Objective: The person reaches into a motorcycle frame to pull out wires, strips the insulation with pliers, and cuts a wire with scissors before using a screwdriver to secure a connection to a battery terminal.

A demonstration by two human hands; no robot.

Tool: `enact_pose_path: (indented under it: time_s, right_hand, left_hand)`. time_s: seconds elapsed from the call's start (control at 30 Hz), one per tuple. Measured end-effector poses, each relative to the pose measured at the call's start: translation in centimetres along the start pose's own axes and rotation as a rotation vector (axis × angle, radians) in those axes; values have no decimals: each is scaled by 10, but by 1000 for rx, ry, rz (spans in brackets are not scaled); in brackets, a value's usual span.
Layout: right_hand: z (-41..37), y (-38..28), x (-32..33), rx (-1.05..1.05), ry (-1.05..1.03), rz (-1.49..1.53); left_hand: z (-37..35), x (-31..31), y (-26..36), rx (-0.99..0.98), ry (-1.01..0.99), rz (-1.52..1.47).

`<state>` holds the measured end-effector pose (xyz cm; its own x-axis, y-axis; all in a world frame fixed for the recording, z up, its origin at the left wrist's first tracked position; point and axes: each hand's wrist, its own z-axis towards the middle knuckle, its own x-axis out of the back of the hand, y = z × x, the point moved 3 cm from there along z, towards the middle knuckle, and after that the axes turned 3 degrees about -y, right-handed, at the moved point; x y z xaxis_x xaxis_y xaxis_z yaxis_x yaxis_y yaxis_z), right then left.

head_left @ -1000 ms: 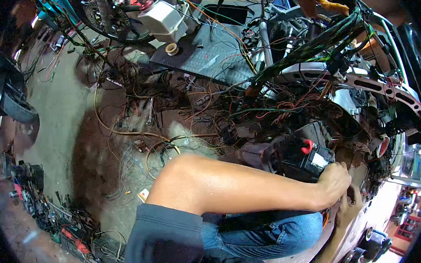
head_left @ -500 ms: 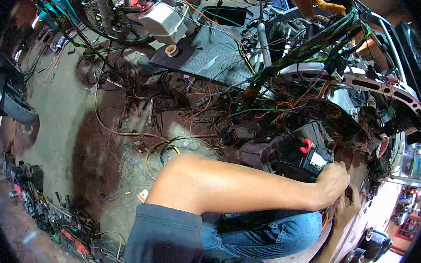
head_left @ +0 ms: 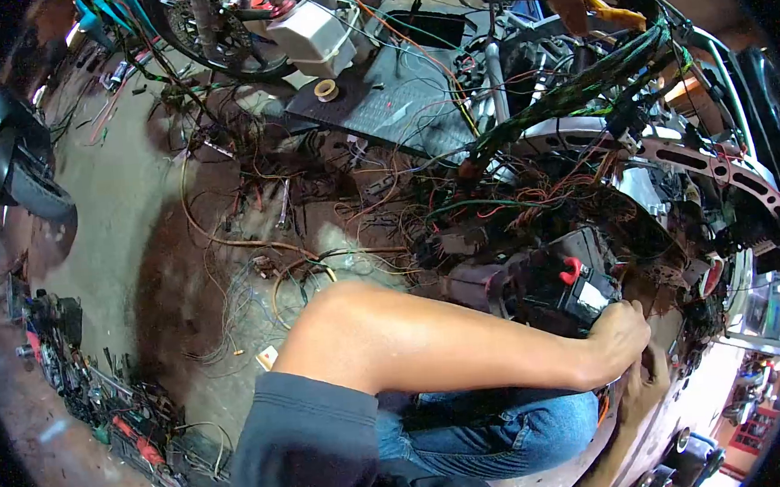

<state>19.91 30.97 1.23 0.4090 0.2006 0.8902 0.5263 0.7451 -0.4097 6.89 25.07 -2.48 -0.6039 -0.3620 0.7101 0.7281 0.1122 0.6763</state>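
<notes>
My left hand (head_left: 621, 336) is at the right, its fingers curled inward beside a black battery-like box (head_left: 584, 295) with a red clip (head_left: 572, 271) and a white label on top. Just below it, my right hand (head_left: 644, 387) has bent fingers close to the left fingertips. Both hands look closed, but whatever lies between their fingers is hidden or too small to name. My left forearm crosses the view above my jeans (head_left: 512, 429).
Tangled wires (head_left: 532, 202) and a silver metal frame (head_left: 687, 157) lie beyond the hands. A dark panel (head_left: 398, 98) carries a tape roll (head_left: 326, 90). A white box (head_left: 310, 34), a wheel (head_left: 38, 191) and heaped tools (head_left: 137, 442) are farther out.
The view has shifted slightly, so the surroundings appear a little farther right. Both hands keep nearly the same place and pose beside the black box.
</notes>
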Motion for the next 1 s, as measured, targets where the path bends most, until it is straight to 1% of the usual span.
enact_pose_path:
  time_s: [0.1, 0.17, 0.2, 0.23, 0.27, 0.33, 0.37, 0.4, 0.43, 0.47, 0.5, 0.53, 0.57, 0.6, 0.63, 0.67, 0.73, 0.8, 0.83, 0.93, 1.0]
  right_hand:
    - [-1, 4, 3, -74, -4, 13]
    - [1, -3, 3, -93, -18, 7]
    - [1, -2, 1, -67, -9, 31]
    - [0, 2, -1, -43, -2, 53]
    - [-2, 4, -1, -22, 7, 71]
    - [1, -2, 1, -3, -4, 24]
    - [2, -4, 1, -20, -3, -23]
    - [2, -6, 4, -50, 6, -79]
    - [2, -2, -1, -73, 39, -1]
    - [3, 2, -2, -99, 83, 61]
    - [5, -8, 0, -99, 86, 50]
    - [9, -18, 1, -92, 86, 39]
    - [11, -16, 5, -100, 41, 49]
    - [15, -13, 9, -101, -16, 74]
    - [18, -10, 16, -49, -53, 33]
    - [21, -7, 20, 10, -99, 5]
    - [23, -9, 29, 83, -158, -40]
    - [31, -10, 32, 120, -243, -42]
    - [34, -11, 32, 195, -254, -69]
    - [43, -15, 36, 247, -329, -211]
    - [45, -12, 36, 219, -339, -167]
  left_hand:
    - [1, 0, 1, -26, -42, 56]
    - [1, -1, 3, -3, -6, 24]
    - [-1, 1, 1, 16, 12, 9]
    - [1, 1, 0, -45, -48, 10]
    - [0, 2, -4, -39, -48, -14]
    - [0, -3, -1, -62, -56, -79]
    - [-2, -5, 0, 9, 56, -43]
    - [-3, 7, -2, -12, -15, -83]
    - [-6, 16, -8, -166, -86, -72]
    - [-5, 14, -9, -27, -28, -118]
    - [-5, 18, -11, -59, -68, -93]
    - [-9, 25, -14, -137, -7, -115]
    - [-5, 25, -12, -44, -30, -102]
    - [-4, 23, -17, -98, 47, -161]
    - [-1, 25, -17, -95, 19, -155]
    - [0, 26, -18, -112, 56, -164]
    - [-1, 28, -16, -92, -43, -120]
    - [1, 28, -19, -113, -54, -152]
    - [1, 29, -20, -127, -43, -168]
    - [1, 32, -21, -129, -33, -196]
    - [0, 34, -21, -105, -27, -221]
